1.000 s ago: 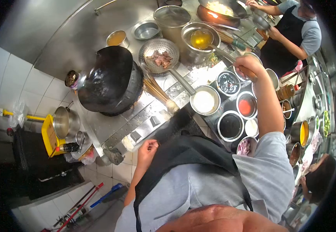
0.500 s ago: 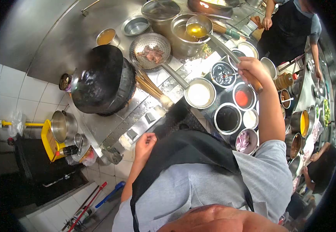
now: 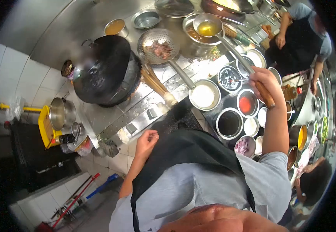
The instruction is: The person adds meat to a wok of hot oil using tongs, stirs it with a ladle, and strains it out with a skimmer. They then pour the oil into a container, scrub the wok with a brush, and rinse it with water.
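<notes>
Head view: right hand (image 3: 262, 83) closed around the ladle (image 3: 233, 48) at its wooden handle.
From the grip the shaft runs up and leftward to its oil-filled bowl above the pot (image 3: 194, 47). The wok (image 3: 102, 71) lies farther left. The left hand (image 3: 146, 141) is loosely curled and empty, by the apron (image 3: 191, 150).

Golden-yellow oil is carried in the silvery steel ladle (image 3: 208, 28), and its handle is finished in brown wood. The wok (image 3: 106, 71) is blackened; pinkish-brown meat is seen in the strainer (image 3: 159, 46). Steel bowls are filled with white paste (image 3: 204, 95), red sauce (image 3: 247, 104) and black sauce (image 3: 229, 123). The apron (image 3: 183, 149) is black, the shirt (image 3: 214, 185) pale grey-blue, the tub (image 3: 43, 127) yellow and the wall tiles (image 3: 17, 81) white.
</notes>
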Demonstrator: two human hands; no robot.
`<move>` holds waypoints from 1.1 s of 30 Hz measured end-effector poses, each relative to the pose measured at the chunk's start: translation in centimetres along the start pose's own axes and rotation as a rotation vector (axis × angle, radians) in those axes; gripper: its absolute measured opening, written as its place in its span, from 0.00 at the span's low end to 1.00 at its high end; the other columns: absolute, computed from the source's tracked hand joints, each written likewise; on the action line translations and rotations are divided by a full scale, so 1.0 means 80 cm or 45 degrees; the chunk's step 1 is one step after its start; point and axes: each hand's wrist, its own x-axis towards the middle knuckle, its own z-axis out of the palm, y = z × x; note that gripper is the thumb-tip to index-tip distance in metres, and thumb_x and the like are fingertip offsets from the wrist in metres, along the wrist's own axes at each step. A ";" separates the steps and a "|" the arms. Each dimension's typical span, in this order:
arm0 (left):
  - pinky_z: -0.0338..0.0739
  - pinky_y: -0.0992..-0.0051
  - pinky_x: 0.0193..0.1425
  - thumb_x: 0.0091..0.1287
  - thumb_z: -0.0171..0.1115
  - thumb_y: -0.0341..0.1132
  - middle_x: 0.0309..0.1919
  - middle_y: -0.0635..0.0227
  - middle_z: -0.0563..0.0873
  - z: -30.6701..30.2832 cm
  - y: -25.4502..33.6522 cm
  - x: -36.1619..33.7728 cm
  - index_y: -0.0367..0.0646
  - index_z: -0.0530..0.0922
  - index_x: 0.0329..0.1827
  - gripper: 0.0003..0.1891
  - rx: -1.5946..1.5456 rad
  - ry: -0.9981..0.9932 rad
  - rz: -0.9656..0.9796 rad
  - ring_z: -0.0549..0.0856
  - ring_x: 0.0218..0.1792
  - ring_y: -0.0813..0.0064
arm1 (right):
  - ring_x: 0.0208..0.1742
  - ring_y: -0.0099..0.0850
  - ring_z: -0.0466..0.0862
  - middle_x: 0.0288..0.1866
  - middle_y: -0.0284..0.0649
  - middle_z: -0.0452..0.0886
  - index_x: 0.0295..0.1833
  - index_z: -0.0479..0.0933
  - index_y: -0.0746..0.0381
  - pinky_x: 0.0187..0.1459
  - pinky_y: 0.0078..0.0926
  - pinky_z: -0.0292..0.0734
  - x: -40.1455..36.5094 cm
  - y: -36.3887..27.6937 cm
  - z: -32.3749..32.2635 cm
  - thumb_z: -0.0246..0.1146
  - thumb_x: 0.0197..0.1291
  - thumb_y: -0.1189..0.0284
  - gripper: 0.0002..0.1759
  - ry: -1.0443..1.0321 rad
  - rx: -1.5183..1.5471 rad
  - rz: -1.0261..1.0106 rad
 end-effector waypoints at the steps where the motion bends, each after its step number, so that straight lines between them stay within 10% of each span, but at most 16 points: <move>1: 0.78 0.76 0.49 0.67 0.66 0.35 0.40 0.65 0.87 -0.003 0.002 -0.002 0.37 0.81 0.50 0.13 0.019 -0.017 -0.011 0.84 0.41 0.76 | 0.12 0.22 0.70 0.23 0.35 0.74 0.34 0.72 0.64 0.15 0.18 0.65 -0.002 -0.001 0.007 0.56 0.58 0.72 0.06 0.015 0.002 0.010; 6: 0.78 0.76 0.47 0.66 0.67 0.36 0.38 0.66 0.86 -0.030 -0.025 -0.008 0.38 0.81 0.49 0.13 0.003 0.053 -0.006 0.83 0.40 0.77 | 0.12 0.22 0.70 0.23 0.35 0.74 0.56 0.72 0.73 0.14 0.19 0.66 -0.004 -0.009 0.063 0.57 0.58 0.73 0.21 -0.111 -0.014 0.040; 18: 0.80 0.75 0.46 0.67 0.66 0.36 0.38 0.64 0.86 -0.149 -0.080 -0.054 0.39 0.81 0.49 0.13 -0.018 0.268 -0.057 0.85 0.38 0.75 | 0.17 0.21 0.73 0.23 0.33 0.74 0.49 0.77 0.72 0.18 0.19 0.67 0.056 -0.012 0.332 0.60 0.53 0.73 0.18 -0.450 -0.145 0.017; 21: 0.80 0.75 0.46 0.67 0.65 0.37 0.40 0.64 0.87 -0.176 -0.086 -0.079 0.39 0.81 0.48 0.12 -0.072 0.346 -0.081 0.85 0.39 0.75 | 0.24 0.24 0.77 0.26 0.39 0.79 0.60 0.73 0.73 0.28 0.27 0.74 0.098 0.017 0.386 0.63 0.51 0.73 0.29 -0.500 -0.791 -0.289; 24: 0.80 0.72 0.46 0.67 0.64 0.38 0.39 0.62 0.88 -0.193 -0.111 -0.109 0.38 0.82 0.46 0.12 -0.115 0.422 -0.212 0.86 0.39 0.72 | 0.41 0.48 0.86 0.38 0.57 0.85 0.69 0.69 0.65 0.46 0.40 0.79 0.119 0.054 0.421 0.62 0.52 0.71 0.34 -0.255 -1.258 -0.708; 33: 0.81 0.67 0.39 0.63 0.64 0.45 0.27 0.59 0.87 -0.198 -0.427 -0.251 0.34 0.80 0.37 0.18 0.444 0.199 -0.520 0.87 0.31 0.64 | 0.43 0.52 0.85 0.41 0.58 0.84 0.67 0.71 0.65 0.47 0.44 0.79 0.205 0.090 0.489 0.62 0.53 0.72 0.32 -0.251 -1.236 -0.713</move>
